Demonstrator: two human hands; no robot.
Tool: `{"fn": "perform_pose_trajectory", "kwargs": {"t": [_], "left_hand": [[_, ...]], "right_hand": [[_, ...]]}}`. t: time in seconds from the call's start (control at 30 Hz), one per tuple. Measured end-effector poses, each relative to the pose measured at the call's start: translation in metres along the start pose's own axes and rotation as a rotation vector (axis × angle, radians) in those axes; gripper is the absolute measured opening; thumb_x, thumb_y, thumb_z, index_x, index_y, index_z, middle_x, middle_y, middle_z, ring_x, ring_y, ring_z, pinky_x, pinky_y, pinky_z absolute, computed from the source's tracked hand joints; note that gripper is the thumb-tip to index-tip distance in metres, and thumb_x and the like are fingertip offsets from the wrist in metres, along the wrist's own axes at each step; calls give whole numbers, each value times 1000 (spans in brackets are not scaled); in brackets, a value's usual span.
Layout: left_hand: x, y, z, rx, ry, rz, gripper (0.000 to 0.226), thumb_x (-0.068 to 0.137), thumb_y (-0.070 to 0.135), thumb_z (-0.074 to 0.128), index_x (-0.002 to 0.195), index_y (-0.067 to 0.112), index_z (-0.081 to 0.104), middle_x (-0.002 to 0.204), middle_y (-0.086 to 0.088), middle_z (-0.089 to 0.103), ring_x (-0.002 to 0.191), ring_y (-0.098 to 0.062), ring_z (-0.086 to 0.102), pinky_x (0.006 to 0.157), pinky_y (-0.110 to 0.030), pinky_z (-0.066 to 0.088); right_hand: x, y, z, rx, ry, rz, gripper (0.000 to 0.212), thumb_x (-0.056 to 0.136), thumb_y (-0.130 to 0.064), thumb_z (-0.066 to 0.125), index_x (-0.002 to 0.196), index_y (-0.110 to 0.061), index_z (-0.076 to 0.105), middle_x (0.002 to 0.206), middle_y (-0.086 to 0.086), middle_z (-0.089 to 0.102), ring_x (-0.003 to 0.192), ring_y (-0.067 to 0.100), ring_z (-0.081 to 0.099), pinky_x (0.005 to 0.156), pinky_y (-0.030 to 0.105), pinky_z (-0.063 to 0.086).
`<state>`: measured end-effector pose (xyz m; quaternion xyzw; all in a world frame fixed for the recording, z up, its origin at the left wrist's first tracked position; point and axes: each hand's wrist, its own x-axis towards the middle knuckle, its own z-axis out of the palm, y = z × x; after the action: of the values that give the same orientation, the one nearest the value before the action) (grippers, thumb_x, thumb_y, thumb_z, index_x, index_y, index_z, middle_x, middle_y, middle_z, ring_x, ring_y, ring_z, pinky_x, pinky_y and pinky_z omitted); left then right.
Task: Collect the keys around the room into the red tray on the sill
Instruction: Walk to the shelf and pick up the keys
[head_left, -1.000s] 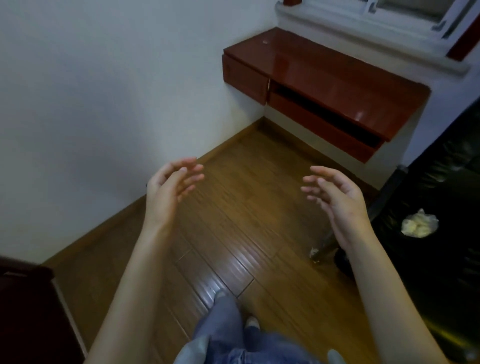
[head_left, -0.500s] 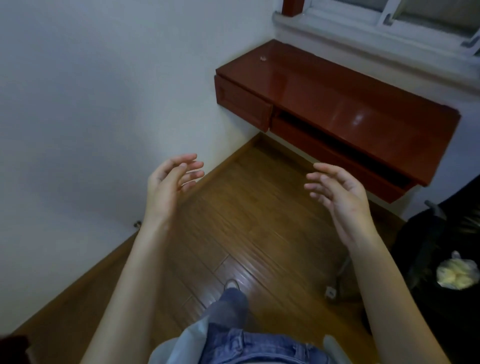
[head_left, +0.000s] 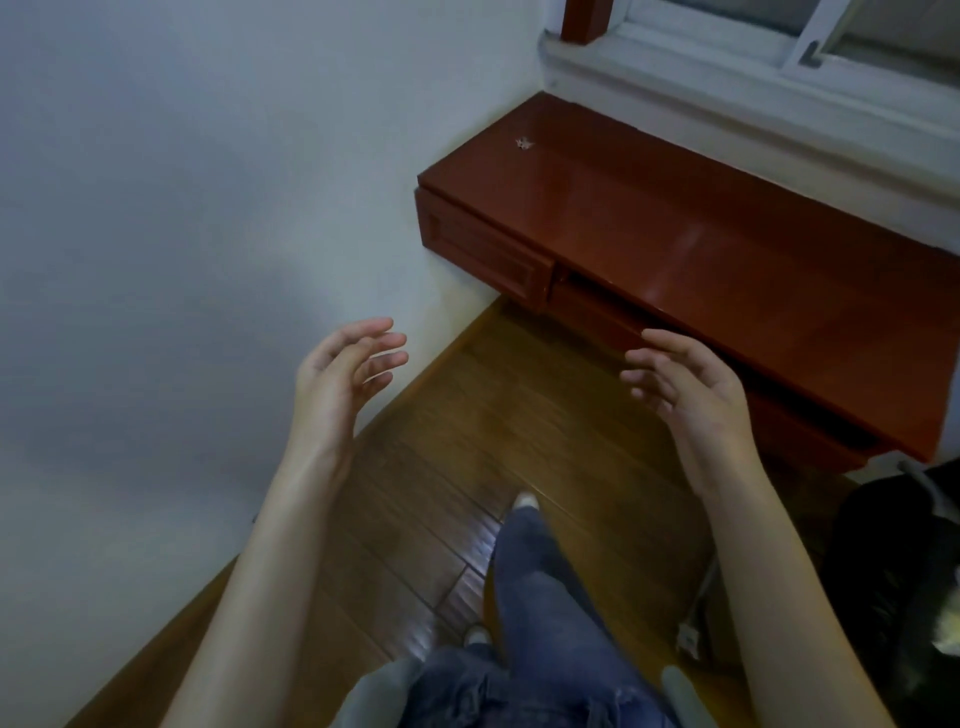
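Both of our hands are raised in front of us, fingers loosely spread and holding nothing: the left hand (head_left: 340, 384) over the seam of wall and floor, the right hand (head_left: 691, 387) just before the front edge of the red shelf (head_left: 727, 249). From the head view, a small pale metallic thing, likely the keys (head_left: 523, 142), lies near the shelf's far left corner, close under the window sill (head_left: 675, 88). The red tray is not in view.

To do this step well, we should finish the stride toward the shelf, reach with the right hand over the glossy top, and pinch the keys from above rather than sliding them off the edge.

Compared with half a second ago, the shelf looms larger and nearer, the keys show more plainly, our leading foot (head_left: 524, 501) has stepped forward, and the hands have kept their open pose.
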<state>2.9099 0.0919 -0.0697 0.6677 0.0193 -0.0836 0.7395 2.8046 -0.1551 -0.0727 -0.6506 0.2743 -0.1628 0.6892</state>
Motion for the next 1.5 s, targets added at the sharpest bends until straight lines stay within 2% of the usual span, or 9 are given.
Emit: {"fn": "perform_pose_trajectory", "kwargs": {"t": [0.17, 0.33, 0.5, 0.67, 0.93, 1.1, 1.3, 1.4, 1.5], "left_hand": [[75, -4, 20, 19, 9, -11, 26, 92, 11, 42, 91, 20, 66, 86, 3, 70, 79, -10, 67, 72, -18, 50], [167, 8, 56, 20, 13, -28, 24, 91, 10, 43, 92, 18, 65, 83, 5, 70, 76, -8, 67, 73, -20, 48], [252, 25, 95, 6, -42, -33, 23, 91, 11, 43, 93, 18, 65, 83, 6, 71, 79, -9, 67, 75, -21, 48], [319, 33, 117, 28, -70, -35, 24, 92, 10, 42, 93, 18, 65, 80, 9, 73, 78, -8, 67, 75, -22, 49], [428, 41, 158, 43, -132, 3, 27, 90, 6, 45, 88, 19, 68, 82, 4, 72, 81, -15, 68, 75, -24, 52], [512, 45, 181, 20, -204, -72, 25, 90, 9, 44, 87, 20, 66, 78, 8, 73, 78, -9, 69, 75, -21, 48], [604, 34, 210, 88, -305, -70, 26, 92, 9, 42, 88, 23, 63, 89, 1, 68, 81, -10, 66, 78, -23, 45], [640, 13, 230, 131, -353, -88, 29, 92, 3, 40, 86, 21, 62, 86, 1, 66, 74, -7, 64, 73, -21, 45], [662, -6, 249, 215, -408, -107, 27, 92, -1, 40, 89, 15, 62, 84, 1, 65, 71, -6, 63, 69, -19, 44]], "right_hand": [[77, -1, 21, 24, -26, 7, 24, 95, -12, 44, 105, -24, 62, 101, 3, 68, 90, 16, 66, 79, 28, 53], [172, -11, 40, 31, -9, 36, 24, 95, -11, 45, 103, -23, 64, 97, 1, 69, 84, 11, 67, 73, 24, 53], [256, -29, 57, -22, -32, 33, 23, 95, -10, 45, 100, -23, 65, 95, 2, 69, 81, 11, 66, 73, 24, 53], [320, -44, 68, -26, -49, 24, 23, 94, -7, 45, 98, -18, 64, 88, 1, 68, 73, 6, 65, 66, 18, 53], [416, -45, 89, -47, 7, 34, 25, 94, -7, 45, 96, -22, 65, 87, -1, 69, 74, 6, 66, 67, 19, 52], [485, -41, 118, -54, 53, 31, 25, 95, -7, 45, 94, -23, 64, 87, -1, 69, 71, 4, 65, 64, 16, 51], [566, -30, 153, -101, 100, 42, 23, 95, -6, 44, 97, -19, 63, 85, -1, 66, 65, -1, 63, 62, 10, 50], [599, -17, 167, -157, 121, 90, 21, 95, -7, 44, 103, -12, 63, 86, 0, 65, 70, 6, 62, 65, 14, 50], [622, -10, 180, -207, 96, 114, 21, 94, -8, 45, 98, -18, 63, 86, 0, 65, 74, 11, 62, 72, 23, 49]]}}
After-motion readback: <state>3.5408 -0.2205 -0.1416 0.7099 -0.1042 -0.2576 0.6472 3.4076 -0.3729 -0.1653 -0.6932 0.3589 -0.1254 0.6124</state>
